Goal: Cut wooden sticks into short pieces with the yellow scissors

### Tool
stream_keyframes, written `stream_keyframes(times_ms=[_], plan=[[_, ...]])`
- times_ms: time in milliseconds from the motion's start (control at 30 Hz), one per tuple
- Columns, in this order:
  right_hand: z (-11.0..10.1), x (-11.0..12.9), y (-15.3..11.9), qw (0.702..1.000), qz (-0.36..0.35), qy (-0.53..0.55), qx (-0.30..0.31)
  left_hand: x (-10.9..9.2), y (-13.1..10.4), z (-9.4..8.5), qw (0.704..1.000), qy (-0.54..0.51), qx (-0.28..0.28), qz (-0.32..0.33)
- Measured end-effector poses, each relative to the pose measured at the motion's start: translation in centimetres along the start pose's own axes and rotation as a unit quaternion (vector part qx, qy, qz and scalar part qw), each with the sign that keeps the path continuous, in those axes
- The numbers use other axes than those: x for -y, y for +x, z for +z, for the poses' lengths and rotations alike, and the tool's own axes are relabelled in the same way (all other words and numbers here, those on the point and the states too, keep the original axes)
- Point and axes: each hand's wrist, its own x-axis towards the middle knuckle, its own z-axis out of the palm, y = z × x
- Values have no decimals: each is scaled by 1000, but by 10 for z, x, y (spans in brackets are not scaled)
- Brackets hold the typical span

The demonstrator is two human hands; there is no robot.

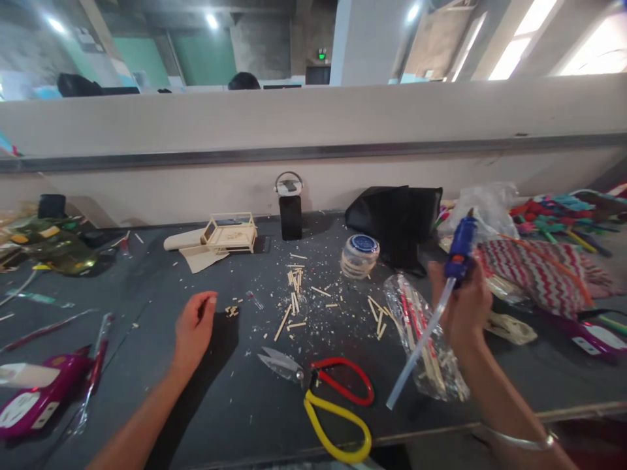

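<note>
From the head camera, the right hand (463, 307) is wrapped around a blue glue gun (459, 251), nozzle up, its clear glue stick (421, 343) trailing down toward the table edge — kept clear of the work. The left hand (193, 329) rests loosely curled and empty on the table (147, 274), just beside small wood bits (232, 311) — within easy pinching reach.

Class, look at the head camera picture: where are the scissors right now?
The scissors lie on the dark table near its front edge, centre of the view, between the left hand and the right hand.
</note>
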Motion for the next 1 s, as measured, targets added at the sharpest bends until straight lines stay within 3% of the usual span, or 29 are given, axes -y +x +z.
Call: stream_keyframes(times_ms=[67,167,333,500,700,867,1000], plan=[[-4,11,11,998,29,37,-34,-10,-3,2,999,0,23,32],[-9,30,28,988,71,137,-22,-26,-1,6,993,0,73,88],[-8,58,34,947,140,275,93,-45,19,21,976,13,155,154],[13,73,2,892,171,358,219,-57,27,43,953,21,229,197],[41,81,-37,801,238,352,422,-57,19,59,943,28,267,198],[58,85,-51,803,262,283,455,-58,17,61,943,14,281,178],[66,74,-59,802,264,265,466,-62,18,62,947,-16,283,150]])
